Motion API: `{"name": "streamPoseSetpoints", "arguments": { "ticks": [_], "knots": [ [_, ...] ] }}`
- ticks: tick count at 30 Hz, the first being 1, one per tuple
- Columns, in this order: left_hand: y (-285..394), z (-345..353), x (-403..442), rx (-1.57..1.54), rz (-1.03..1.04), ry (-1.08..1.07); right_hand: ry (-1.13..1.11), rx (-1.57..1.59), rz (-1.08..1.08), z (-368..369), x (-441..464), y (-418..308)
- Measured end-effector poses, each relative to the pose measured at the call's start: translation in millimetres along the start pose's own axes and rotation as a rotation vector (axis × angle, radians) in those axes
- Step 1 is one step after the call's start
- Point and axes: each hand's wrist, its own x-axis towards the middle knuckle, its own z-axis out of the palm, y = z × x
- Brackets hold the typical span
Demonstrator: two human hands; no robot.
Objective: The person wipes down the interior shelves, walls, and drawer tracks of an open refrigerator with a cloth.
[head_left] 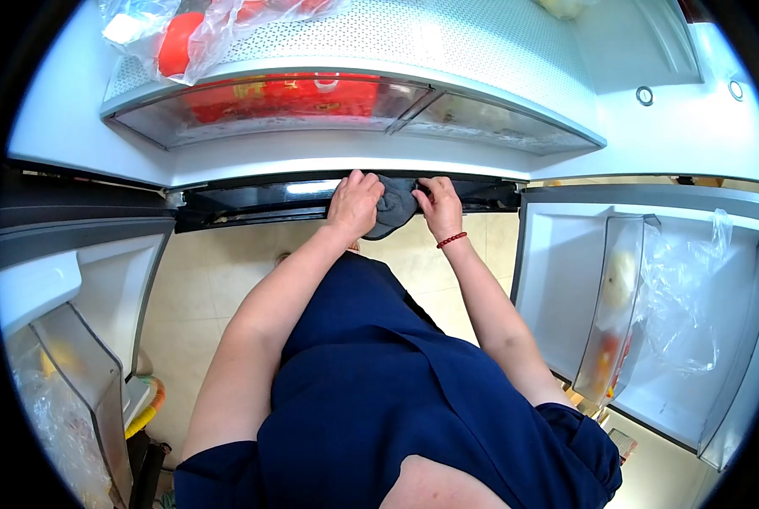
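A dark grey cloth (394,206) is bunched against the black front ledge (261,204) of an open refrigerator and hangs a little over its edge. My left hand (356,204) is closed on the cloth's left side, fingers curled over it. At its right side is my right hand (440,206), thumb and fingers bent in a pinch at the cloth's edge. A red bead bracelet (452,240) circles the right wrist. Part of the cloth is hidden under the left fingers.
Both doors stand open, with a clear bin (608,314) on the right door and another bin (83,373) on the left. Above the ledge, a clear drawer (252,110) holds red packages. Plastic bags (218,34) lie on the shelf.
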Motion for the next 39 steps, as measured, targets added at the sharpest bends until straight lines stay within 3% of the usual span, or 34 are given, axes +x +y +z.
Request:
{"name": "streamPoseSetpoints", "arguments": {
  "ticks": [2,9,15,24,30,36,39],
  "knots": [
    [-0.9,0.4,0.0,-0.005,0.003,-0.001,0.116,-0.094,-0.156,9.4,1.6,11.4],
    [-0.8,-0.6,-0.6,-0.001,0.005,0.004,0.081,-0.412,-0.155,5.6,12.0,-8.3],
    [0.3,-0.2,-1.0,0.001,0.003,0.005,0.073,-0.429,-0.085,10.1,15.6,-12.2],
    [0.8,-1.6,-0.4,0.009,0.016,0.031,-0.086,-0.293,-0.001,11.2,17.9,-0.8],
    [-0.1,-0.2,-0.9,-0.002,0.010,0.031,-0.250,0.024,0.131,1.3,20.5,5.0],
    [-0.2,0.1,-0.6,-0.009,0.009,0.036,-0.207,-0.011,-0.006,-10.6,10.5,7.2],
    [0.6,-1.2,-0.4,-0.018,0.003,0.037,-0.112,0.259,0.219,-11.7,4.5,12.1]
  ]
}}
